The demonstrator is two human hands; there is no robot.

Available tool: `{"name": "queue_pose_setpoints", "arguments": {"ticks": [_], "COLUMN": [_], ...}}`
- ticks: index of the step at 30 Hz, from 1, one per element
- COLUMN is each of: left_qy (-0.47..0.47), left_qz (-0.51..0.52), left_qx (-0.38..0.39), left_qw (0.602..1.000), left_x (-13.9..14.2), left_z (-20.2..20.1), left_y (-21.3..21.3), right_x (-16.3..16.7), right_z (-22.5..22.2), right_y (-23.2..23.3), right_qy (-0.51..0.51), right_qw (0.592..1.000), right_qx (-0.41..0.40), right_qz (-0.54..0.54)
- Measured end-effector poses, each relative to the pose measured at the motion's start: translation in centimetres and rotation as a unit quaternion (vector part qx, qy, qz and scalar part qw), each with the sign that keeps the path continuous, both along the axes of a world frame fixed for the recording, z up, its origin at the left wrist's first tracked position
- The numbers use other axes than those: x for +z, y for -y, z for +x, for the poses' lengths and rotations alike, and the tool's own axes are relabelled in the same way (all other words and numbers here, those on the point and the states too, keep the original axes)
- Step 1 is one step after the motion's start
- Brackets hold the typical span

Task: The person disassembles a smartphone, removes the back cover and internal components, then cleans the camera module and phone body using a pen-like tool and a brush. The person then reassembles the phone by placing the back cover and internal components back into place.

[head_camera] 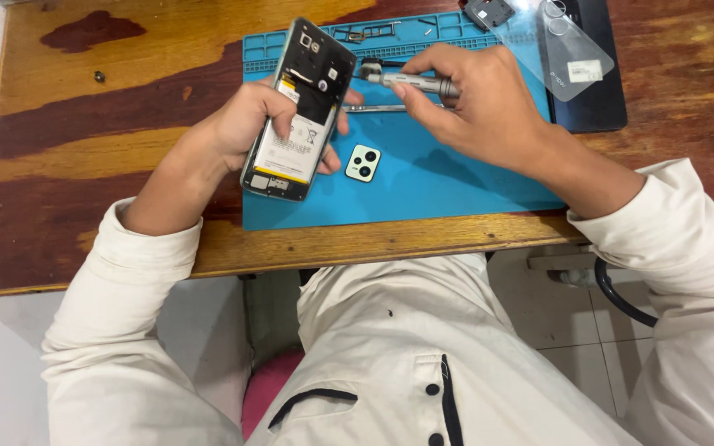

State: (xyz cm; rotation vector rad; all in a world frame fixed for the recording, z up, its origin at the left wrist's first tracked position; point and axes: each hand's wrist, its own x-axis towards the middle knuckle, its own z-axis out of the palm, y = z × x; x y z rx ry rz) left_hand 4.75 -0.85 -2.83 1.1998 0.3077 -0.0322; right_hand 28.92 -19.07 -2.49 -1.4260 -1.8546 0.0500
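Over the blue mat [423, 182], upper centre of frame: left hand [245, 124] clenched around opened phone [299, 111], right hand [477, 103] grasping grey screwdriver [411, 81], camera cover [363, 163] lying below.

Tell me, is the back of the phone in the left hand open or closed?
Open. The phone held in the left hand has no back cover: its white battery and dark inner parts are exposed. A small camera cover piece lies apart on the blue mat.
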Motion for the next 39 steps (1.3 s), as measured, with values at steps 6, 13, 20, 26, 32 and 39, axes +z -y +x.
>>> {"name": "queue_pose_setpoints", "arguments": {"ticks": [6,13,20,26,32,39], "left_qy": [-0.008,-0.009,-0.010,-0.010,-0.015,-0.024], "left_qz": [0.006,0.022,0.023,0.031,0.031,0.018], "left_qx": [0.020,0.032,0.037,0.034,0.024,0.007], "left_qw": [1.000,0.999,0.999,0.999,0.999,1.000], "left_x": [-0.2,-0.2,-0.2,-0.2,-0.4,-0.5], "left_z": [0.3,0.2,0.3,0.2,0.3,0.5], "left_y": [0.5,0.5,0.6,0.6,0.5,0.5], "right_x": [-0.1,-0.2,-0.3,-0.4,-0.7,-0.9], "right_z": [-0.1,-0.4,-0.5,-0.5,-1.3,-2.2], "right_y": [-0.1,-0.2,-0.2,-0.2,-0.1,-0.2], "right_qy": [0.014,0.021,0.029,0.033,0.068,0.128], "right_qw": [0.999,0.999,0.998,0.999,0.997,0.989], "right_qx": [0.007,0.009,0.006,0.012,-0.014,-0.071], "right_qz": [-0.030,-0.046,-0.053,-0.040,-0.017,-0.012]}}
